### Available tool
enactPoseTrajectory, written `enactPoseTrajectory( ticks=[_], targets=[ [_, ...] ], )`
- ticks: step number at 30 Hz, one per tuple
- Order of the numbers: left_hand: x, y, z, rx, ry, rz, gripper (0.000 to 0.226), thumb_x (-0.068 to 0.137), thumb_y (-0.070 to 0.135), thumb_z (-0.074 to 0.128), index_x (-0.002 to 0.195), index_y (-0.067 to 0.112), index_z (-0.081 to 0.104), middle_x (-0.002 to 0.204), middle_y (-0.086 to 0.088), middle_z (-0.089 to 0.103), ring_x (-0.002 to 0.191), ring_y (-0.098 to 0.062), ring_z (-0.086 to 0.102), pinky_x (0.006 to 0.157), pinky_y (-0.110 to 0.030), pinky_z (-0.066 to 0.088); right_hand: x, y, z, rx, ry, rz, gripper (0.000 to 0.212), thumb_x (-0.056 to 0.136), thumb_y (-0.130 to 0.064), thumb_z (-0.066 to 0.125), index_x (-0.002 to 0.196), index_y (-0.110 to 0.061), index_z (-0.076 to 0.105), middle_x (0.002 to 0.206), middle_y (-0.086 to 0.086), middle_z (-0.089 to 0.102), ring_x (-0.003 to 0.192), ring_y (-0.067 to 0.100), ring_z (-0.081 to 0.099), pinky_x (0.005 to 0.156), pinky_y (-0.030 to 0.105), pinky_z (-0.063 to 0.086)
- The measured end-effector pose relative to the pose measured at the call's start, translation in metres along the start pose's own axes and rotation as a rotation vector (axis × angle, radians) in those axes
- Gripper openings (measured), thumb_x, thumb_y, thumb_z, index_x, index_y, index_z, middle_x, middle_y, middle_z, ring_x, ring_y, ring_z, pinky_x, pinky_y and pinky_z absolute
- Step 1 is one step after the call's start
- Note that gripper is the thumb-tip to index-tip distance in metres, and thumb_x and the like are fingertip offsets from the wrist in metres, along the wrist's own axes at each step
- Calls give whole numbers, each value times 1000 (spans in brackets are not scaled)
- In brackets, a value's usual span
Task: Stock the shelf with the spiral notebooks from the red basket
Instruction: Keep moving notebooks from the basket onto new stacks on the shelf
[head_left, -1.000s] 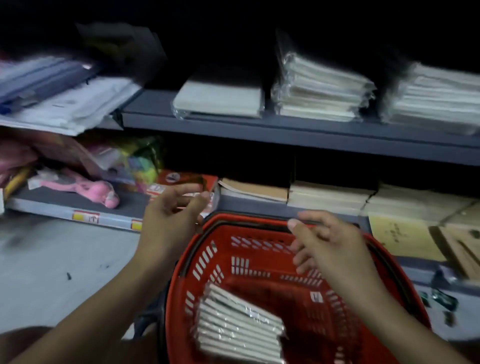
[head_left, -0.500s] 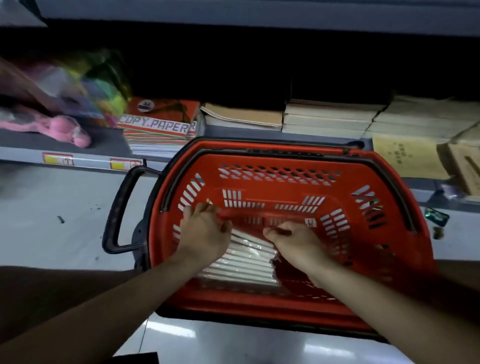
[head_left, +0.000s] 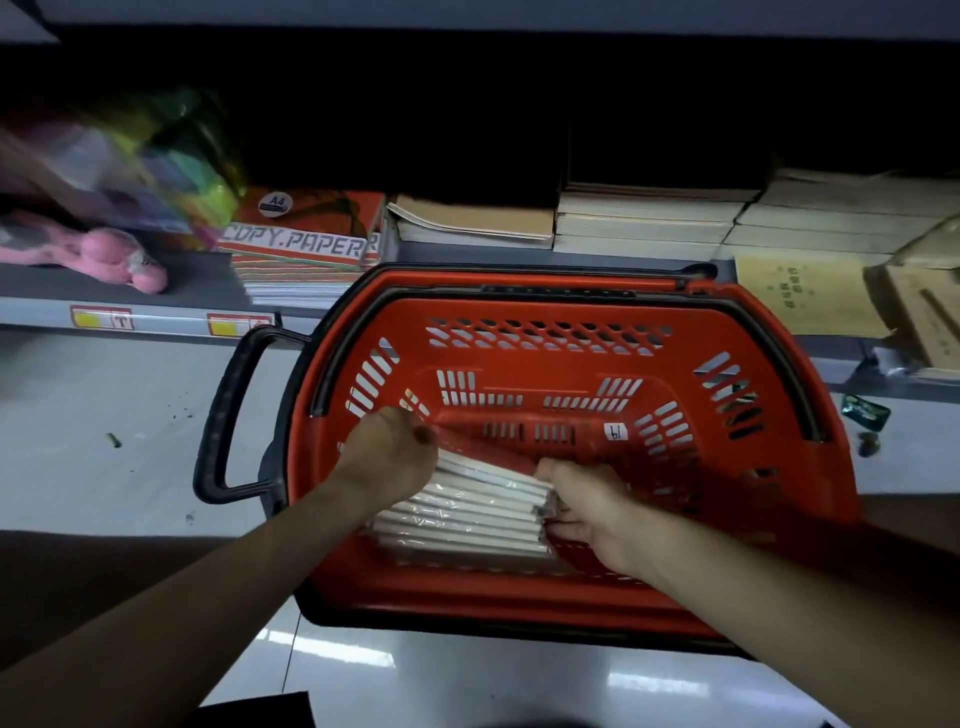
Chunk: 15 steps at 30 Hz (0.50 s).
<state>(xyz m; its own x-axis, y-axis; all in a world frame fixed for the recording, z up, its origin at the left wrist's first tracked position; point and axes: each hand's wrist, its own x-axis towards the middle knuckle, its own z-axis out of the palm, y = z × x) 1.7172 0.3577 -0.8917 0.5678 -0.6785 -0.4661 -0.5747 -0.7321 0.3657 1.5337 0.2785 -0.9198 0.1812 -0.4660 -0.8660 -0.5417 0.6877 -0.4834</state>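
Note:
A red basket (head_left: 545, 322) stands on the floor against the bottom shelf (head_left: 156, 317). Inside it lies a plastic-wrapped stack of spiral notebooks (head_left: 467, 512), white edges up, near the basket's front left. My left hand (head_left: 387, 457) curls over the stack's left end. My right hand (head_left: 587, 501) grips its right end, thumb on top and fingers along the side. The undersides of both hands are hidden.
On the bottom shelf sit a pink toy (head_left: 114, 257), copy paper packs (head_left: 306, 244), brown notebooks (head_left: 472, 223) and paper stacks (head_left: 649, 223). Tan envelopes (head_left: 810, 296) lie at the right. The basket's black handle (head_left: 228, 415) sticks out left. Grey floor (head_left: 104, 415) lies to the left.
Both hands came down from above the basket onto the notebook stack and closed on its two ends. The view tilted down from the upper shelves to the basket.

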Motion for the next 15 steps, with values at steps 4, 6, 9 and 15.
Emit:
enactPoseTrajectory(
  ticks=[4, 6, 9, 15],
  targets=[
    [-30, -2, 0, -3, 194, 85, 34, 97, 21, 54, 69, 8, 68, 68, -10, 70, 76, -31, 70, 61, -22, 45, -13, 6, -1, 142, 44, 9, 17, 86, -11, 65, 98, -5, 74, 83, 8, 76, 71, 20, 69, 69, 31, 59],
    [-45, -5, -2, -139, 284, 102, 43, 95, 19, 60, 52, 14, 58, 58, -6, 65, 66, -22, 71, 52, -13, 39, -25, 11, -2, 229, 85, -11, 20, 86, -6, 66, 105, -2, 73, 96, 15, 77, 74, 23, 71, 60, 28, 58],
    [-70, -5, -10, -473, 281, -43, 34, 90, 17, 69, 57, 14, 66, 58, 6, 65, 57, 0, 63, 58, -6, 44, -51, 13, -10, 361, 104, -30, 23, 86, 4, 63, 108, 0, 70, 104, 17, 76, 79, 27, 73, 58, 29, 58],
    [-109, -12, -43, -1254, -162, -317, 23, 82, 9, 71, 103, 0, 67, 110, -8, 75, 103, -23, 69, 85, -37, 60, -118, -13, -28, 605, -15, -93, 17, 92, 17, 50, 84, 5, 58, 112, 26, 64, 86, 33, 65, 76, 38, 55]
  ],
)
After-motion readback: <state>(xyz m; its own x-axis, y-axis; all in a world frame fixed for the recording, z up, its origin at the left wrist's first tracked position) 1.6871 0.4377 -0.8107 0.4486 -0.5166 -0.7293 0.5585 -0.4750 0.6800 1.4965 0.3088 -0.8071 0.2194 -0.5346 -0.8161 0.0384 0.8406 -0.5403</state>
